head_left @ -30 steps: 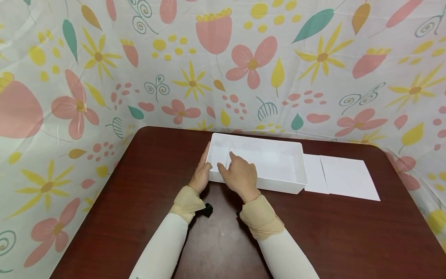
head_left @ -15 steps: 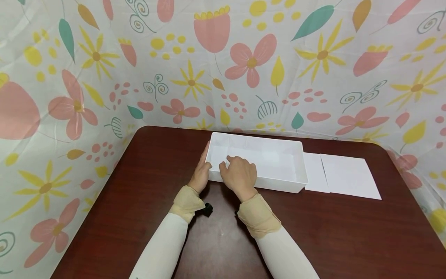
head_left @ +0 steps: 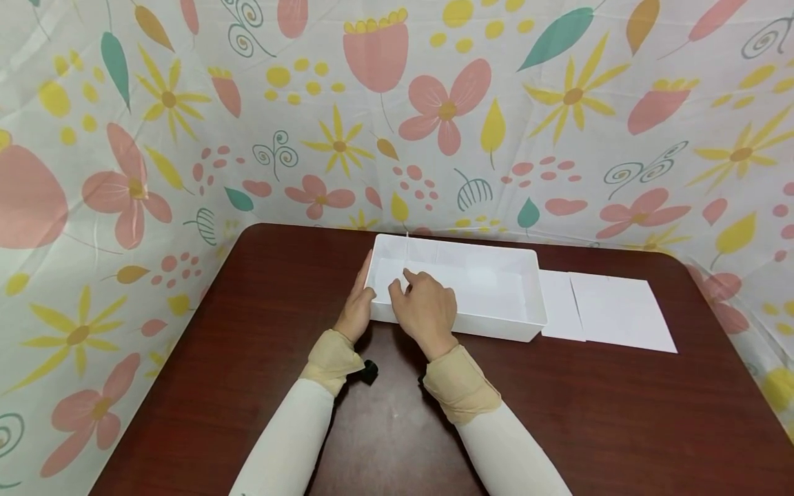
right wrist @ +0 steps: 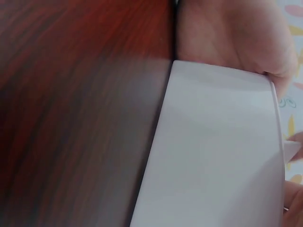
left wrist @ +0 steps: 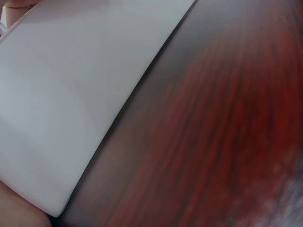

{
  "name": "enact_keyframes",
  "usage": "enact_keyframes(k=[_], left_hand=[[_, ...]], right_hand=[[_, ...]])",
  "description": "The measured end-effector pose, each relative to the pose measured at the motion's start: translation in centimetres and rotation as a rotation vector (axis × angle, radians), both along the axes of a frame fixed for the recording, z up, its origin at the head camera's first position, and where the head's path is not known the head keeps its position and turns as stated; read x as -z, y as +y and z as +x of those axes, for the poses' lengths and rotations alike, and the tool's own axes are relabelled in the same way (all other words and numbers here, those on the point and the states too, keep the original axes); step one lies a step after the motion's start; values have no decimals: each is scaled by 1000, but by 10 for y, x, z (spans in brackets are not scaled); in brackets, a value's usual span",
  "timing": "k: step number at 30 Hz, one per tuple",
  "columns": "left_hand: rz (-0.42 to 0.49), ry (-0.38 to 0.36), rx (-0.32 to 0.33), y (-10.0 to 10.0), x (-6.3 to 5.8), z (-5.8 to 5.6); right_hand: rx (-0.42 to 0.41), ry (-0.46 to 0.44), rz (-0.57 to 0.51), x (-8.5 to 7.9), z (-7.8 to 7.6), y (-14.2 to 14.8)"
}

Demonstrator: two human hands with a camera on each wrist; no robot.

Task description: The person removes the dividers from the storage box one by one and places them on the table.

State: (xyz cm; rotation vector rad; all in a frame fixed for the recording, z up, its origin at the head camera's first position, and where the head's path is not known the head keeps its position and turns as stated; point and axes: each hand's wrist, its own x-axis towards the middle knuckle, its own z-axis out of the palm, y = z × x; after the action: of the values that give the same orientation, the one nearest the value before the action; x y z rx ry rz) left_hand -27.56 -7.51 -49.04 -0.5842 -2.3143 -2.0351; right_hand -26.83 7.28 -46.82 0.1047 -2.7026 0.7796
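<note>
A long white open box (head_left: pixel 496 326) sits toward the back of the dark wooden table. My left hand (head_left: pixel 356 308) grips its left end, fingers flat along the outer wall and thumb over the front corner of the rim. Reaching over the front wall, my right hand (head_left: pixel 425 311) pinches a thin white divider (head_left: pixel 406 240) between thumb and index finger inside the box. The divider stands crosswise near the left end, and its far top corner pokes above the back rim. In the right wrist view, a white edge of the divider (right wrist: pixel 290 150) shows between fingers.
Two white flat panels (head_left: pixel 623 313) lie on the table (head_left: pixel 620 413) right against the box's right end. Behind the table hangs a flower-printed cloth (head_left: pixel 546 138). Tan wraps (head_left: pixel 462 384) cover both wrists.
The divider's far top corner has come up above the back rim. My right hand has drawn in slightly, its index finger more bent. My left hand stays at the box's left end.
</note>
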Motion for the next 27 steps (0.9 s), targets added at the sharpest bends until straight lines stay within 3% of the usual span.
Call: enact_keyframes(k=[3,9,20,27], left_hand=[[1,5,-9,0,7,-4],[7,-5,10,-2,3,-2],[-2,-16,-10,-1,-1,1],[-14,-4,-4,0,-2,1]], right_hand=[[-19,-16,39,-1,1,0],[-67,-38,83,-2,2,1],[-117,71,-89,-6,6,0],[-99,123,-132,-11,10,-1]])
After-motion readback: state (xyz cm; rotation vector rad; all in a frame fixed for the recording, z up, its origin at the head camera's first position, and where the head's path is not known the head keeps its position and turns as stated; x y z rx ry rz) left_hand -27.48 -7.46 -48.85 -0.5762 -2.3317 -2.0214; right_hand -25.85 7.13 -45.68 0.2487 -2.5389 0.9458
